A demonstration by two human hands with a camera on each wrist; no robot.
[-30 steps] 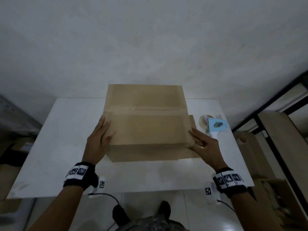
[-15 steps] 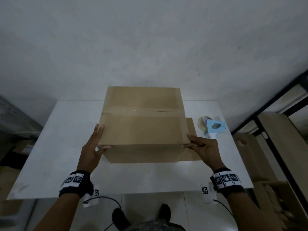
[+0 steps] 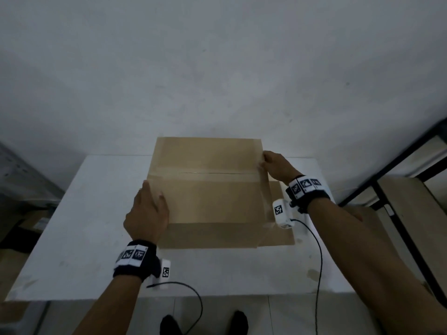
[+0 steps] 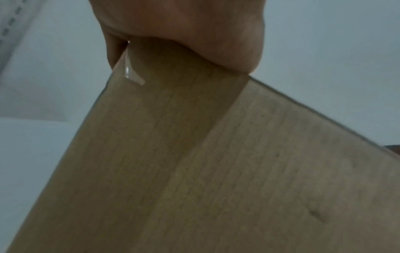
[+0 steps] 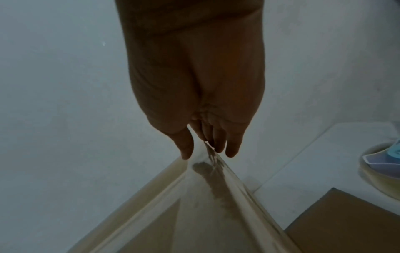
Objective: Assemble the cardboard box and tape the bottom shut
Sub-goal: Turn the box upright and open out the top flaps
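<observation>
The white worktop [image 3: 72, 238] carries the cardboard box [image 3: 212, 197], its taped flaps facing up. The left hand [image 3: 146, 213] lies flat, fingers straight, against the box's near left corner. The right hand [image 3: 275, 165] pinches its far right edge. Only the right wrist view shows the tape roll [image 5: 381, 172] beside the box.

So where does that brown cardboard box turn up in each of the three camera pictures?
Head view: the brown cardboard box sits mid-frame on the white table, between both hands.
Left wrist view: it fills the lower right, under the left hand.
Right wrist view: only its taped edge shows, bottom centre, below the right hand.
Shared landmark: the shiny clear tape along the box's edges.
</observation>
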